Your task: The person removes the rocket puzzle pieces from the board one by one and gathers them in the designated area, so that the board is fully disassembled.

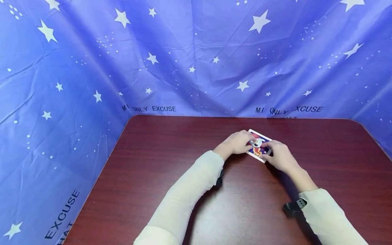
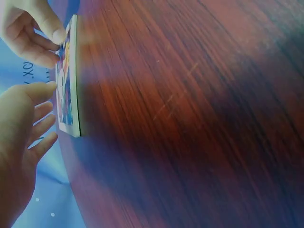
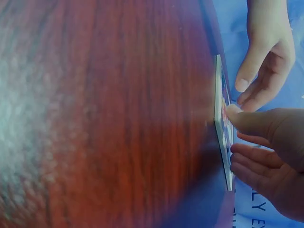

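Note:
A thin square picture board (image 1: 260, 135) with a white border lies on the table, turned at an angle. Its picture is dark purple with a white rounded shape (image 1: 256, 143) and an orange-yellow flame (image 1: 257, 151). My left hand (image 1: 238, 142) is over the board's left side, its fingertips on the white shape. In the left wrist view its fingers (image 2: 43, 124) are spread loosely along the board's edge. From the right, my right hand (image 1: 281, 156) rests thumb and fingertips on the picture. The right wrist view shows its thumb (image 3: 254, 121) touching the face, fingers apart from it.
The dark red wooden table (image 1: 147, 163) stretches around the board, which sits towards the back edge. Behind and to the left hangs a blue curtain (image 1: 183, 41) with white stars and lettering. Black straps with small devices (image 1: 292, 208) are at both wrists.

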Available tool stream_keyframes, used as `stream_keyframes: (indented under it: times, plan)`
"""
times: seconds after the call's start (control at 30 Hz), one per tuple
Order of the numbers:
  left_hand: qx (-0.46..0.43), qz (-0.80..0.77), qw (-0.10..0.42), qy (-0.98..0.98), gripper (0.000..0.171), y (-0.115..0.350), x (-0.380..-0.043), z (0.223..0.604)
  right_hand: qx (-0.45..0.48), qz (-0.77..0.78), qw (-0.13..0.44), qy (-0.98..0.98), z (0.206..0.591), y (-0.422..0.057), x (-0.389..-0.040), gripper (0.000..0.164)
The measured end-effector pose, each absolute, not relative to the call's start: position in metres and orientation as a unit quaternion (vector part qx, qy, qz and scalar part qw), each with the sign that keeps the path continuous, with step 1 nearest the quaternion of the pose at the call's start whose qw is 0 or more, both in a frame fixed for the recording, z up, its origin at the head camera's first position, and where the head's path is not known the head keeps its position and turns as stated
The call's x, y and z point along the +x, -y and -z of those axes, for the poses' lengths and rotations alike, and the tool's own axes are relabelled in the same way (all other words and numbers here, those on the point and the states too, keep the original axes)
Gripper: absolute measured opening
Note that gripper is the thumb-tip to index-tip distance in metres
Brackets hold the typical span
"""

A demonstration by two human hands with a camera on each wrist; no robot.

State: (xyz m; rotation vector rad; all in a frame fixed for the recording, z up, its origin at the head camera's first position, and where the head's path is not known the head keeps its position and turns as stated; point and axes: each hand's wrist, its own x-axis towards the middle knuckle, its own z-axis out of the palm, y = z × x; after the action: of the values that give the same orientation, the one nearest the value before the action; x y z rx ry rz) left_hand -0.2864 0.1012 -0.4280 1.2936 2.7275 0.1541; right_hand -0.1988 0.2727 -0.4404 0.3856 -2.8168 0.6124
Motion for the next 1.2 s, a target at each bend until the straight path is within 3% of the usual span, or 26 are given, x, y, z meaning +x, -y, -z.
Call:
stream_keyframes:
  times: [0.53, 1.2]
  plan:
    - [0.419, -0.058, 0.077, -0.903, 0.026, -0.081, -0.283, 0.435, 0.169, -0.182, 0.079, 0.965, 0.441, -0.266, -0.201, 0.033]
    - [0.445, -0.076, 0.042, -0.891, 0.028, 0.005, -0.239, 0.435, 0.259, -0.196, 0.064, 0.944, 0.439, -0.212, -0.181, 0.03]
